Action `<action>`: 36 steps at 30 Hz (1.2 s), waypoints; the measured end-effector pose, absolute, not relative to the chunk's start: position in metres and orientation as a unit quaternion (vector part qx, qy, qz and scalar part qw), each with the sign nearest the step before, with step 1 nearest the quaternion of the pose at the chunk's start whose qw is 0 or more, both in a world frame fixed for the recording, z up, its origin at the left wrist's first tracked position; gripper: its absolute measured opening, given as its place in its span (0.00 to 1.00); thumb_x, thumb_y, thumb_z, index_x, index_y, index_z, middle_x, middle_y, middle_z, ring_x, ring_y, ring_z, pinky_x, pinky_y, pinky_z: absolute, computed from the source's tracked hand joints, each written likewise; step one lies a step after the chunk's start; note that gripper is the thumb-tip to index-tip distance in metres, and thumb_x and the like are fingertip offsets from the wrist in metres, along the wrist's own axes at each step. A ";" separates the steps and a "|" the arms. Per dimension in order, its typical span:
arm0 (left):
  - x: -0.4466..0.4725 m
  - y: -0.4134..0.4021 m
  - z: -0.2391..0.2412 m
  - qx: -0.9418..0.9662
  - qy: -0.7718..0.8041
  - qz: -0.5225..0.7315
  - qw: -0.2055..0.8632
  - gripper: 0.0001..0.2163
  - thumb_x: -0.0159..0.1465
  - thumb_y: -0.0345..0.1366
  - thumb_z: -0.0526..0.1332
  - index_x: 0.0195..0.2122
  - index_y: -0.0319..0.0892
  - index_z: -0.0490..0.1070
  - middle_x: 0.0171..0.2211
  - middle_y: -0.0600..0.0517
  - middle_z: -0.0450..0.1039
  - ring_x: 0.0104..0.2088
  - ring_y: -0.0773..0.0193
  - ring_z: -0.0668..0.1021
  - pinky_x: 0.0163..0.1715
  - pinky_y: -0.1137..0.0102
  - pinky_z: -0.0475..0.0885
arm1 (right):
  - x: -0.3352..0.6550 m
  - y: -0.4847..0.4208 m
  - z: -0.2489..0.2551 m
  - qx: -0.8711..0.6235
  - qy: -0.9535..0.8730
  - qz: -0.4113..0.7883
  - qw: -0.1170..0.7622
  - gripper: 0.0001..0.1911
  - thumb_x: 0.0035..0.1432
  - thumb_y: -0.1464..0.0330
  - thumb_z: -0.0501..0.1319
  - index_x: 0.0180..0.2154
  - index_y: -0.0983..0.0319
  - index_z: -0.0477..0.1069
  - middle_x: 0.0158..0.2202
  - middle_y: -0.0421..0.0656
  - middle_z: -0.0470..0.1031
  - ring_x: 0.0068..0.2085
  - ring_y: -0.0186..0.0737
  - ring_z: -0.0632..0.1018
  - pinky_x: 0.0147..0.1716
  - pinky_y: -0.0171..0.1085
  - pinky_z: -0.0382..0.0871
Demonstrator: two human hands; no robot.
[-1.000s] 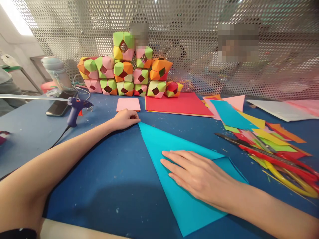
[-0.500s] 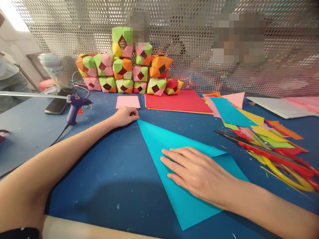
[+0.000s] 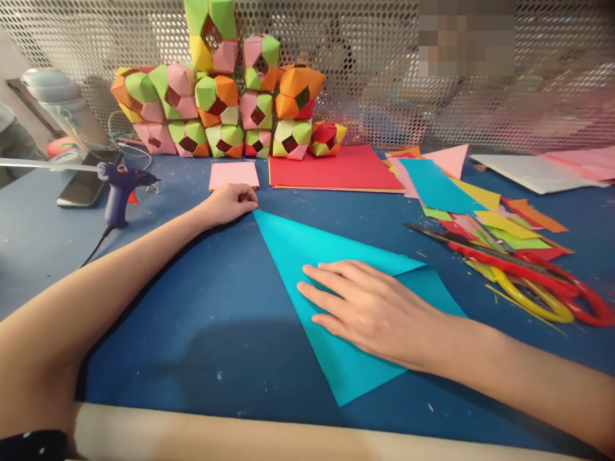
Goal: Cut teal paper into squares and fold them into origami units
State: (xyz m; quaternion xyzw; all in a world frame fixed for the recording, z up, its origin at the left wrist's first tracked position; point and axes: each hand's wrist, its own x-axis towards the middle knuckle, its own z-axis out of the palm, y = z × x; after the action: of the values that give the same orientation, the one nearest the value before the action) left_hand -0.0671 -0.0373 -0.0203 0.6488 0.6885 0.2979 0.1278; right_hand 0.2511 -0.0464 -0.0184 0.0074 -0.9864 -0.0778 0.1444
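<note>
A sheet of turquoise paper (image 3: 331,365) lies on the blue table, with one side folded over from its far corner. My left hand (image 3: 233,203) pinches that far corner, fingers pressed together. Spread flat on the folded layer is my right hand (image 3: 360,307), its fingers apart and its palm towards the paper. The right part of the sheet runs under that hand and wrist, so some of the fold is hidden. Just beyond my left hand sits a small stack of pink paper squares (image 3: 234,175).
Folded paper blocks (image 3: 218,102) are stacked against a perforated metal screen. Red paper (image 3: 331,168) lies before them. Scissors (image 3: 523,262) rest on coloured scraps (image 3: 442,186) at the right. At the left are a glue gun (image 3: 116,192), a phone (image 3: 81,189) and a bottle (image 3: 67,105).
The view has tilted down and shifted slightly, so everything sits higher and mostly further left in the picture. Both hands keep their places on the turquoise paper.
</note>
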 end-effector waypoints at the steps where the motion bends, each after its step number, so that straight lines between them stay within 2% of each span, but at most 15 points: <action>1: -0.067 -0.037 -0.020 0.649 0.688 0.298 0.126 0.07 0.56 0.36 0.62 0.32 0.38 0.75 0.22 0.57 0.63 0.24 0.71 0.65 0.28 0.72 0.60 | 0.251 -0.047 -0.018 0.005 -0.987 -0.076 0.143 0.16 0.65 0.64 0.55 0.50 0.65 0.73 0.53 0.52 0.74 0.51 0.53 0.74 0.45 0.50 0.72; 7: -0.064 -0.038 -0.017 0.645 0.694 0.293 0.132 0.07 0.56 0.36 0.62 0.32 0.38 0.75 0.22 0.57 0.62 0.24 0.71 0.64 0.28 0.72 0.60 | 0.251 -0.048 -0.013 -0.009 -0.989 -0.072 0.125 0.16 0.65 0.63 0.55 0.49 0.63 0.73 0.53 0.53 0.73 0.46 0.51 0.74 0.41 0.48 0.70; 18: -0.064 -0.038 -0.016 0.647 0.692 0.290 0.134 0.08 0.56 0.36 0.62 0.33 0.37 0.75 0.22 0.56 0.63 0.23 0.71 0.64 0.27 0.71 0.59 | 0.252 -0.049 -0.013 -0.009 -0.991 -0.069 0.118 0.22 0.65 0.57 0.54 0.51 0.66 0.71 0.54 0.56 0.72 0.48 0.55 0.74 0.42 0.51 0.71; 29: -0.063 -0.041 -0.016 0.647 0.691 0.295 0.125 0.08 0.57 0.38 0.60 0.32 0.38 0.74 0.21 0.57 0.62 0.23 0.70 0.63 0.27 0.72 0.58 | 0.252 -0.049 -0.012 0.003 -0.991 -0.087 0.099 0.25 0.65 0.56 0.53 0.53 0.68 0.69 0.56 0.58 0.71 0.50 0.57 0.75 0.43 0.51 0.73; 33: -0.065 -0.042 -0.017 0.640 0.698 0.300 0.116 0.08 0.58 0.37 0.60 0.34 0.38 0.74 0.22 0.56 0.65 0.24 0.69 0.65 0.26 0.72 0.59 | 0.252 -0.049 -0.012 0.006 -0.991 -0.090 0.099 0.25 0.65 0.56 0.53 0.53 0.67 0.70 0.56 0.58 0.70 0.51 0.59 0.75 0.43 0.51 0.74; 36: -0.064 -0.045 -0.010 0.615 0.722 0.310 0.070 0.07 0.58 0.33 0.59 0.36 0.39 0.73 0.24 0.55 0.68 0.27 0.66 0.69 0.31 0.70 0.65 | 0.252 -0.049 -0.014 0.003 -0.991 -0.092 0.100 0.25 0.65 0.55 0.53 0.53 0.68 0.69 0.57 0.58 0.70 0.52 0.59 0.75 0.43 0.52 0.74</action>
State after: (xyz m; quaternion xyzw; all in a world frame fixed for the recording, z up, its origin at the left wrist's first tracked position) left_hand -0.0640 -0.0454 -0.0097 0.6148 0.7219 0.3100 0.0700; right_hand 0.2522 -0.0486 -0.0139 0.0029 -0.9907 -0.0919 0.1000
